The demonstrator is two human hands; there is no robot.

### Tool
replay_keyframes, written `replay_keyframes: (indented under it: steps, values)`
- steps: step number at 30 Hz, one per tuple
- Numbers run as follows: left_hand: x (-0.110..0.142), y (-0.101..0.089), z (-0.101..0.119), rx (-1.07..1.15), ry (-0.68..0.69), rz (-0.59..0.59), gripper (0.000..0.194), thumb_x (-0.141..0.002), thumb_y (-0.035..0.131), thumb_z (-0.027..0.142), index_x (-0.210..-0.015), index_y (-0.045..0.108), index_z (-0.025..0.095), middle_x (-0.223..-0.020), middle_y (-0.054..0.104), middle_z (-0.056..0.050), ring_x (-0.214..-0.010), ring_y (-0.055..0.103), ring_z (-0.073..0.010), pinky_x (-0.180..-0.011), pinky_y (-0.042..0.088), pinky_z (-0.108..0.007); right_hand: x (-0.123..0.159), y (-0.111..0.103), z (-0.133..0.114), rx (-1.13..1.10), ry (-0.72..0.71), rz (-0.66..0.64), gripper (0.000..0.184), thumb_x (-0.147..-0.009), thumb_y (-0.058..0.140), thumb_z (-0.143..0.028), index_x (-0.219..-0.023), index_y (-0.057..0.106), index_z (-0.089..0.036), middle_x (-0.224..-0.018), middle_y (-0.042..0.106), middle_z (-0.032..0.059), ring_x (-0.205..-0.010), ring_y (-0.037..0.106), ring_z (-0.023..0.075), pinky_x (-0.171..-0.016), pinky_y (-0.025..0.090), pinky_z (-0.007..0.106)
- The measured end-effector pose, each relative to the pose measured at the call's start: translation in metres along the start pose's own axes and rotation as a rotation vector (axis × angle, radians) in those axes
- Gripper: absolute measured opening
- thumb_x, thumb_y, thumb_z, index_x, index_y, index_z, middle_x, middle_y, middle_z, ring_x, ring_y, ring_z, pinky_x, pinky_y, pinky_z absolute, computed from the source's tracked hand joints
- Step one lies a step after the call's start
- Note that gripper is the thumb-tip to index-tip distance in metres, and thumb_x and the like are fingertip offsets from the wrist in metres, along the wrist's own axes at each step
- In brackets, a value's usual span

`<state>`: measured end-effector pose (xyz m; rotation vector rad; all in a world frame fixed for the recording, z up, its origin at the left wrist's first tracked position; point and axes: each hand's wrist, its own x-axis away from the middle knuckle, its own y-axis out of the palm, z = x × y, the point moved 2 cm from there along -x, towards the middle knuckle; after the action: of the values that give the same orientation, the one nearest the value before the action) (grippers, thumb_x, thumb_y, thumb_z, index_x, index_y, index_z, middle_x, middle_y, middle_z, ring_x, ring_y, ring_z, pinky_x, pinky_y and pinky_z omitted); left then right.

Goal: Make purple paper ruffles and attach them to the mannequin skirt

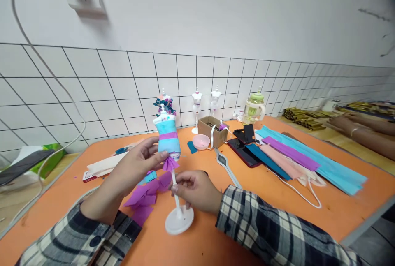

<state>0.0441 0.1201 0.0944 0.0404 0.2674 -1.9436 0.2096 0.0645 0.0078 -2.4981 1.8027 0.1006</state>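
A small white dress-form mannequin point(164, 120) stands tilted slightly on its round base, wrapped in light blue paper with a purple band point(168, 135). Below the wrap, a gathered purple piece point(170, 163) hangs round the top of the pole. My left hand point(150, 156) is closed on the lower part of the wrapped body, thumb in front. Lower down, my right hand point(194, 190) pinches the white pole just above the base point(179, 220). Cut purple paper pieces point(143, 196) lie on the orange table beside the base, with a bit of blue paper point(148, 177).
Behind stand other mannequins point(196, 103), a cardboard box point(212, 132) and a pink bowl point(200, 142). Rightward lie phones point(243, 151), coloured crepe strips point(293, 151) and a white cord point(298, 191). A green-lidded bottle point(254, 107) is near the wall. Another person's arms point(354, 128) rest far right.
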Motion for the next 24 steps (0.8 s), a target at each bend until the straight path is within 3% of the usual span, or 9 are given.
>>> replay_keyframes:
  steps: [6, 10, 13, 16, 18, 21, 24]
  values:
    - [0.033, 0.006, -0.009, 0.03, -0.147, -0.05, 0.056, -0.077, 0.079, 0.053, -0.122, 0.063, 0.023, -0.094, 0.073, -0.004, -0.088, 0.069, -0.0226, -0.07, 0.06, -0.032, 0.021, 0.025, 0.006, -0.213, 0.111, -0.085, 0.062, -0.062, 0.079, -0.069, -0.084, 0.066, -0.013, -0.071, 0.066, 0.0013, -0.044, 0.051, 0.0075, -0.043, 0.047, 0.024]
    - [0.055, 0.004, -0.021, 0.048, -0.17, 0.015, 0.059, -0.079, 0.079, 0.05, -0.127, 0.059, 0.023, -0.087, 0.068, -0.002, -0.076, 0.067, -0.0204, -0.065, 0.059, -0.032, 0.03, 0.034, 0.015, -0.249, 0.199, -0.143, 0.066, -0.059, 0.08, -0.071, -0.086, 0.067, -0.013, -0.062, 0.065, -0.0006, -0.047, 0.056, 0.0089, -0.049, 0.049, 0.023]
    - [0.067, -0.002, -0.031, 0.01, -0.124, 0.102, 0.055, -0.077, 0.081, 0.049, -0.12, 0.063, 0.021, -0.083, 0.067, -0.002, -0.072, 0.064, -0.0191, -0.061, 0.055, -0.029, 0.034, 0.036, 0.019, -0.187, 0.237, -0.187, 0.058, -0.065, 0.078, -0.066, -0.085, 0.066, -0.014, -0.054, 0.061, -0.0035, -0.045, 0.057, 0.0092, -0.047, 0.046, 0.021]
    - [0.081, -0.012, -0.037, -0.113, -0.014, 0.274, 0.039, -0.074, 0.082, 0.048, -0.097, 0.07, 0.018, -0.085, 0.07, -0.004, -0.073, 0.064, -0.0186, -0.062, 0.052, -0.026, 0.036, 0.033, 0.02, -0.074, 0.295, -0.198, 0.044, -0.072, 0.078, -0.055, -0.08, 0.063, -0.014, -0.061, 0.064, -0.0032, -0.04, 0.052, 0.0067, -0.04, 0.042, 0.019]
    - [0.091, -0.016, -0.038, -0.19, 0.024, 0.329, 0.031, -0.076, 0.081, 0.048, -0.085, 0.074, 0.019, -0.078, 0.071, -0.003, -0.069, 0.062, -0.0178, -0.061, 0.051, -0.025, 0.037, 0.03, 0.021, 0.024, 0.339, -0.203, 0.031, -0.079, 0.074, -0.044, -0.079, 0.062, -0.015, -0.059, 0.061, -0.0045, -0.038, 0.049, 0.0063, -0.037, 0.04, 0.018]
    - [0.102, -0.017, -0.04, -0.18, -0.008, 0.286, 0.029, -0.076, 0.081, 0.049, -0.079, 0.077, 0.02, -0.069, 0.069, -0.002, -0.063, 0.06, -0.0171, -0.058, 0.05, -0.025, 0.039, 0.026, 0.022, 0.147, 0.394, -0.196, 0.016, -0.087, 0.065, -0.03, -0.08, 0.063, -0.015, -0.054, 0.058, -0.0054, -0.038, 0.05, 0.0077, -0.039, 0.042, 0.019]
    - [0.107, -0.014, -0.05, -0.031, -0.115, 0.181, 0.031, -0.075, 0.082, 0.051, -0.081, 0.079, 0.02, -0.072, 0.072, -0.004, -0.065, 0.062, -0.018, -0.06, 0.052, -0.026, 0.041, 0.023, 0.022, 0.236, 0.413, -0.152, 0.014, -0.087, 0.062, -0.025, -0.076, 0.063, -0.016, -0.058, 0.061, -0.0031, -0.04, 0.052, 0.0089, -0.041, 0.042, 0.021]
